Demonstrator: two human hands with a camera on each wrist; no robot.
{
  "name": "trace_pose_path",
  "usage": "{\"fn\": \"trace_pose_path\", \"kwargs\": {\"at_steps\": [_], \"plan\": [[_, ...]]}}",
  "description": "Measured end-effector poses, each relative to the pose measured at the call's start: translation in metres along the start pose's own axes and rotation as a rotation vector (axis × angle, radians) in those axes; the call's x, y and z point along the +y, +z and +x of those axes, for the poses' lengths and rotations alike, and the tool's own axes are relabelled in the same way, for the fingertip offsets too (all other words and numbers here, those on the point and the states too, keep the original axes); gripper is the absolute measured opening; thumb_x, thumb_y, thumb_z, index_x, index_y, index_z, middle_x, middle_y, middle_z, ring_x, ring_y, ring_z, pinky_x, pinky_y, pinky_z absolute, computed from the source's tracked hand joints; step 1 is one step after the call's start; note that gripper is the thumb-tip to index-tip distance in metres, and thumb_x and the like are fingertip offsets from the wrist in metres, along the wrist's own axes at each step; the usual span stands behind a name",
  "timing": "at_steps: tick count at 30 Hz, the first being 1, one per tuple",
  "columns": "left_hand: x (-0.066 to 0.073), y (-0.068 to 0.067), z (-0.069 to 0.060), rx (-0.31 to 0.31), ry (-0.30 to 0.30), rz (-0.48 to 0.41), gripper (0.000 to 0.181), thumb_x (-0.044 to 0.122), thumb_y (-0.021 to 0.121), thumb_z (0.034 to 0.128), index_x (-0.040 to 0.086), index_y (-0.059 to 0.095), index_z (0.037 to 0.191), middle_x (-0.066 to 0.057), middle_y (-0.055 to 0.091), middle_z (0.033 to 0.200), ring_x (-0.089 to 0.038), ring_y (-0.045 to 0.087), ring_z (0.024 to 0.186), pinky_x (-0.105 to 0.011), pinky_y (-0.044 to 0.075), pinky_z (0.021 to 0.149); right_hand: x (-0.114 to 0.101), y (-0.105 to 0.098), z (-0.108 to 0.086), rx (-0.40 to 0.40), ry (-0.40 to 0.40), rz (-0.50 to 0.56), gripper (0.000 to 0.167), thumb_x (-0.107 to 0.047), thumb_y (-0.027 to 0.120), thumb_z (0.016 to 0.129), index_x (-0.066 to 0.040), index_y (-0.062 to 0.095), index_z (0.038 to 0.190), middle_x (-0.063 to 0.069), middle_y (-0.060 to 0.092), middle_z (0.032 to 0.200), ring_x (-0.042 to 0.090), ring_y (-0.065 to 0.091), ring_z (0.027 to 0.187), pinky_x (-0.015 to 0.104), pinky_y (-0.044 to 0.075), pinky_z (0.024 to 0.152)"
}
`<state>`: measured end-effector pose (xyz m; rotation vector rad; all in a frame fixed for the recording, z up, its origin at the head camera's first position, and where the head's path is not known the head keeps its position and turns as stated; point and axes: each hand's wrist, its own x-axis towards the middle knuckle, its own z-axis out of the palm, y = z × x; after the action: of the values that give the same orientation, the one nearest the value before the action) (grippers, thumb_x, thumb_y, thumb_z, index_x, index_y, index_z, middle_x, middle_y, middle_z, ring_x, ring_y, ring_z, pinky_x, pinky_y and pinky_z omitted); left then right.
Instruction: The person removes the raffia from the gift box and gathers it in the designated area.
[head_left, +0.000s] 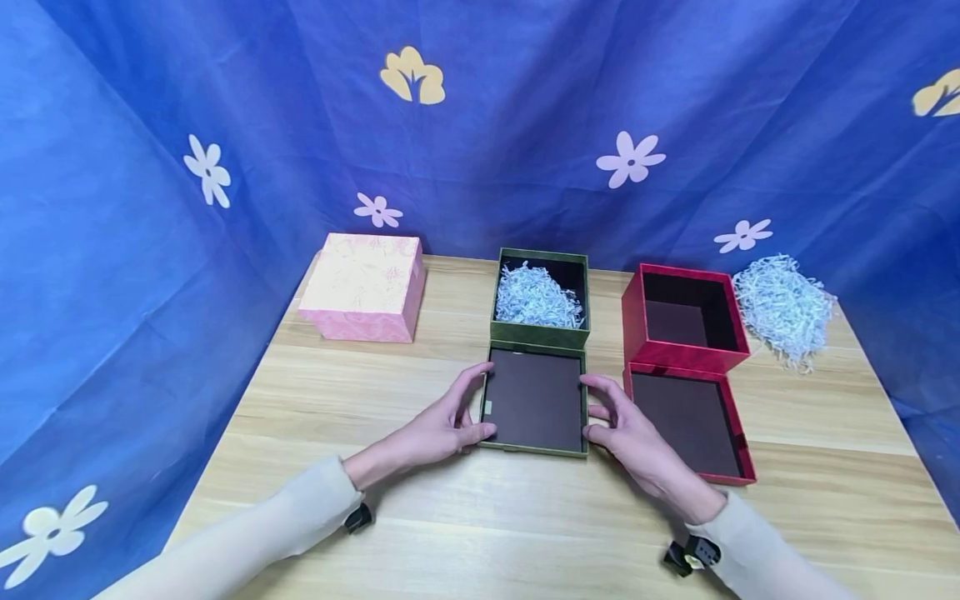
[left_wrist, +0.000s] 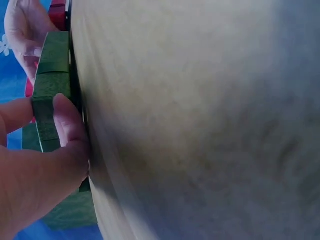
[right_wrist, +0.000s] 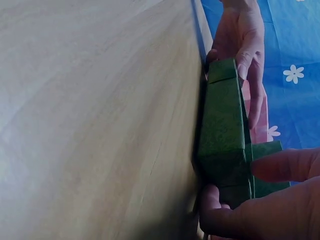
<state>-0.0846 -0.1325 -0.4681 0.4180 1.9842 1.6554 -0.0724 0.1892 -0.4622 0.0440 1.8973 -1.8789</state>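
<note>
A green box lid [head_left: 534,400] lies inner side up on the table, its dark lining showing. My left hand [head_left: 448,417] holds its left side; in the left wrist view the thumb and a finger are at the green wall [left_wrist: 52,85] near a corner. On the opposite side my right hand [head_left: 628,429] grips the lid by its edge, and the right wrist view shows its fingers about the near corner of the green wall [right_wrist: 222,122]. Right behind the lid stands the open green box [head_left: 542,335], with pale blue shredded paper [head_left: 536,296] inside.
A closed pink box [head_left: 363,283] stands at the back left. To the right are an open red box [head_left: 675,354] and its upturned red lid [head_left: 686,425]. Loose shredded paper [head_left: 783,304] lies beside the red box. A blue curtain [head_left: 510,125] hangs behind the wooden table [head_left: 450,533].
</note>
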Motion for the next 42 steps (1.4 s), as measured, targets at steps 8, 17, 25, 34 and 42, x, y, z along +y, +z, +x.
{"fn": "trace_pose_path", "kwargs": {"at_steps": [8, 17, 25, 34, 42], "plan": [[-0.003, 0.001, -0.003, 0.012, 0.002, 0.023, 0.098, 0.0, 0.074, 0.1021, 0.017, 0.013, 0.176, -0.018, 0.006, 0.181, -0.026, 0.061, 0.074, -0.028, 0.056, 0.064, 0.001, 0.003, 0.0, 0.004, 0.007, -0.005, 0.082, 0.016, 0.059, 0.091, -0.007, 0.035, 0.166, 0.022, 0.037, 0.164, 0.043, 0.042, 0.147, 0.031, 0.052, 0.095], [-0.005, 0.001, 0.0, 0.019, -0.001, -0.006, 0.098, 0.0, 0.074, 0.1019, 0.017, 0.013, 0.176, -0.017, 0.006, 0.181, -0.025, 0.062, 0.077, -0.028, 0.056, 0.066, 0.003, 0.004, 0.0, -0.013, -0.01, 0.02, 0.084, 0.014, 0.061, 0.09, -0.005, 0.033, 0.166, 0.022, 0.034, 0.165, 0.042, 0.039, 0.148, 0.029, 0.052, 0.094], [-0.006, 0.002, 0.004, 0.066, 0.006, -0.044, 0.108, 0.005, 0.081, 0.0994, 0.02, 0.007, 0.176, -0.019, 0.007, 0.181, -0.028, 0.064, 0.074, -0.032, 0.058, 0.062, 0.001, 0.005, -0.001, 0.035, -0.035, -0.037, 0.08, 0.007, 0.067, 0.095, -0.006, 0.034, 0.166, 0.017, 0.025, 0.175, 0.042, 0.025, 0.159, 0.048, 0.04, 0.117], [0.0, -0.009, 0.006, 0.181, 0.017, -0.055, 0.108, 0.018, 0.085, 0.0975, 0.017, 0.012, 0.176, -0.018, 0.023, 0.177, -0.028, 0.066, 0.088, -0.041, 0.062, 0.065, -0.01, 0.004, -0.003, 0.109, -0.114, -0.096, 0.075, 0.005, 0.067, 0.099, -0.003, 0.034, 0.166, 0.023, 0.032, 0.172, 0.04, 0.029, 0.16, 0.054, 0.033, 0.123], [0.015, -0.028, 0.022, 0.284, 0.094, -0.064, 0.102, 0.016, 0.085, 0.0962, 0.015, 0.019, 0.174, -0.024, 0.028, 0.172, -0.044, 0.049, 0.144, -0.057, 0.048, 0.113, -0.032, -0.005, 0.004, 0.191, -0.219, -0.199, 0.073, -0.008, 0.074, 0.103, -0.006, 0.036, 0.165, 0.018, 0.035, 0.171, 0.04, 0.034, 0.157, 0.059, 0.034, 0.123]]}}
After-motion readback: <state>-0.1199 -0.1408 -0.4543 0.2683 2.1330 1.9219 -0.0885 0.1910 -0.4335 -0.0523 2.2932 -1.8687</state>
